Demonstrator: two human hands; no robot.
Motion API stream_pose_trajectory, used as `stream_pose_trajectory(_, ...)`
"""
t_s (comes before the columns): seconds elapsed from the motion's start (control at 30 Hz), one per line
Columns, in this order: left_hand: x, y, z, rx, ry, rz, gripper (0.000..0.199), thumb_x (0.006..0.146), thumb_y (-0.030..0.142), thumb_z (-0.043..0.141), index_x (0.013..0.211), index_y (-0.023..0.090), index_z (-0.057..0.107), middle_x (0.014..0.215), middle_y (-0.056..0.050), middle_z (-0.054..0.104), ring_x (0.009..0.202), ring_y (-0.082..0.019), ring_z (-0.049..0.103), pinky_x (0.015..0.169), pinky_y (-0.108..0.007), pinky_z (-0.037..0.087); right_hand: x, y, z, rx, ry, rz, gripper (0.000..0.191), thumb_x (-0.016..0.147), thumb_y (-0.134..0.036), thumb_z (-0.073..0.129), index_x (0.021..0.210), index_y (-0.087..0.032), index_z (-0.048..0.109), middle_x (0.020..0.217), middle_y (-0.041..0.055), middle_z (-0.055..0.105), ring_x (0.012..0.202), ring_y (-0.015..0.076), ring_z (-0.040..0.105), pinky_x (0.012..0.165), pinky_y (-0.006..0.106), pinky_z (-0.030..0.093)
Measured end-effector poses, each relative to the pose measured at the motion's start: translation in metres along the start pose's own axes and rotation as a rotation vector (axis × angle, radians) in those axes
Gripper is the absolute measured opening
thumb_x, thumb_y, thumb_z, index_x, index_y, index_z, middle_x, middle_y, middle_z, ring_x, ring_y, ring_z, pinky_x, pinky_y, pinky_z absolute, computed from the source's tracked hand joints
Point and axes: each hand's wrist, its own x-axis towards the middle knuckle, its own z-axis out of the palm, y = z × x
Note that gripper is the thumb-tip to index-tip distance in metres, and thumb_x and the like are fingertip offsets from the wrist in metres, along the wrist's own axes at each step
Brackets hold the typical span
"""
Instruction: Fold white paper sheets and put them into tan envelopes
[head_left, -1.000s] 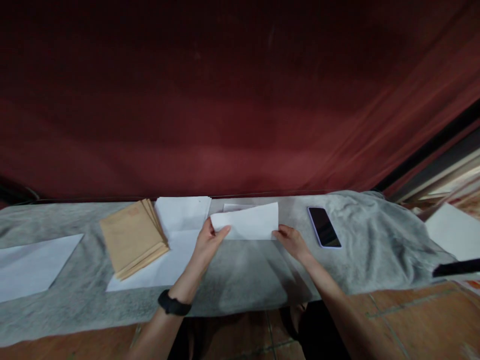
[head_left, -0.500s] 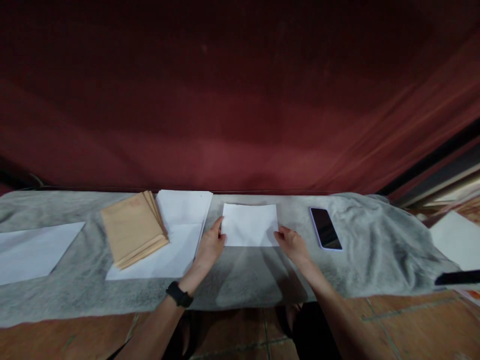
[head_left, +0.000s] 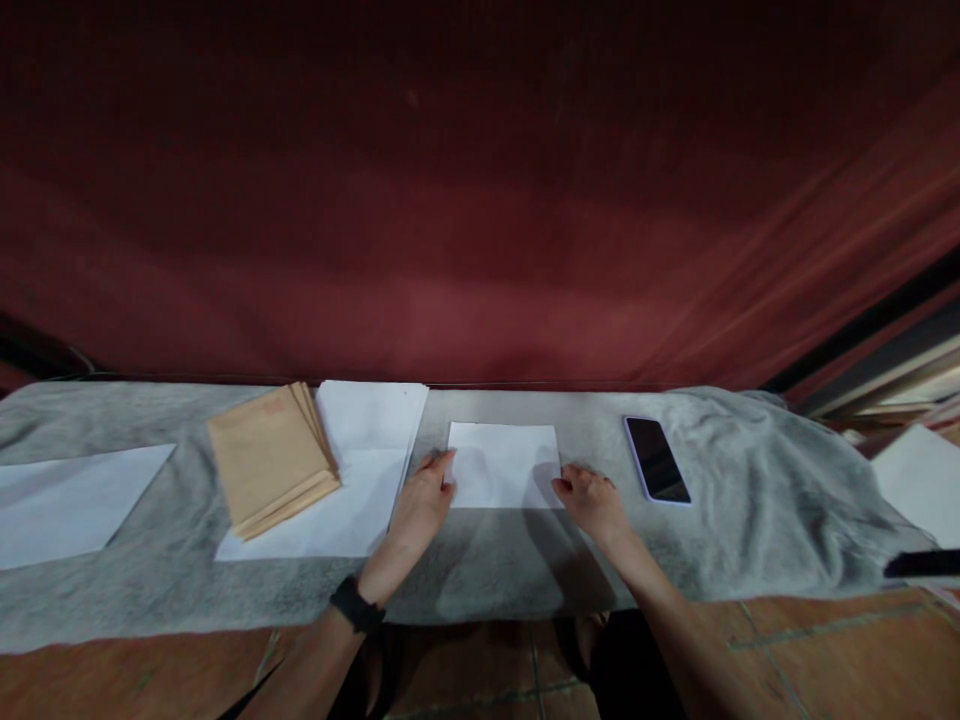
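A small white sheet of paper (head_left: 504,465) lies in front of me on the grey cloth, wider than it is deep. At its left edge, my left hand (head_left: 426,492) grips it with thumb and fingers closed. My right hand (head_left: 591,498) has its fingers curled and closed at the opposite edge, near the lower corner. Whether the sheet is single or folded I cannot tell. A black watch (head_left: 357,604) is on my left wrist.
Brown envelopes (head_left: 274,455) are stacked on larger white sheets (head_left: 367,420) to the left. Another white sheet (head_left: 67,505) lies farther left. A phone (head_left: 658,460) rests right of my right hand. The grey cloth (head_left: 780,500) is rumpled at right. A red curtain (head_left: 480,230) hangs behind.
The small sheet has come slightly closer to me, with both hands at its side edges. The view has shifted a little.
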Motion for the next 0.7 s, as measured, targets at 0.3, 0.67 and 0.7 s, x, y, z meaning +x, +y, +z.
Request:
stream_pose_trajectory(0.3,-0.016,0.027,0.039,0.173,0.144,0.38,0.052,0.102,0.031,0.04,0.151,0.015,0.046,0.162,-0.017,0.041,0.151,-0.031,0.036,0.121,-0.053,0.035,-0.007,-0.026,0.035,0.263,0.389,-0.323,0.054,0.106,-0.041,0.038,0.15,-0.011,0.045,0.156,0.0199,0.048,0.144,0.0322,0.044,0.114,0.051,0.04)
stream_pose_trajectory(0.67,-0.039,0.019,0.072,0.37,0.131,0.471,0.062,0.099,0.021,0.032,0.159,0.006,0.028,0.165,-0.018,0.032,0.156,-0.027,0.022,0.126,-0.049,0.027,-0.031,-0.055,0.069,0.194,0.297,-0.417,0.064,0.108,-0.048,0.031,0.16,-0.011,0.032,0.164,0.0157,0.036,0.153,0.0275,0.033,0.126,0.05,0.028)
stream_pose_trajectory(0.7,-0.038,0.019,0.069,0.356,0.129,0.449,0.061,0.1,0.024,0.033,0.159,0.006,0.029,0.165,-0.019,0.033,0.156,-0.028,0.023,0.126,-0.049,0.028,-0.031,-0.052,0.068,0.185,0.304,-0.403,0.065,0.107,-0.048,0.032,0.16,-0.01,0.032,0.164,0.0164,0.035,0.153,0.0284,0.033,0.126,0.05,0.028)
